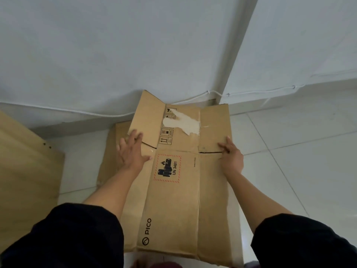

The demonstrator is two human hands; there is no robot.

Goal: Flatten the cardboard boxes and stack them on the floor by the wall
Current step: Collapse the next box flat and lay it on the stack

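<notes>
Person bent over a flattened cardboard box (173,200), both hands on it. Left hand (131,149) lies flat on the left side panel, fingers straight and spread, fingertips reaching onto the left flap (147,120). Right hand (230,153) is on the right edge, fingers extended over the slit between body and right flap (213,128); can't tell if the thumb is tucked under the edge. The box spans between the two hands: its printed centre panel (UN 3481 label, PICO logo) sits between the wrists, and the body runs back under both forearms toward the person. Flaps stick out past the fingertips toward the wall (96,55); left flap tilts up against it. Torn white patch beyond and between the hands. Another flat cardboard sheet (108,161) lies on the tiled floor (289,161) underneath, showing just left of the left hand. A tan board (25,161) stands further left, and a white cable (96,112) runs along the wall base.
</notes>
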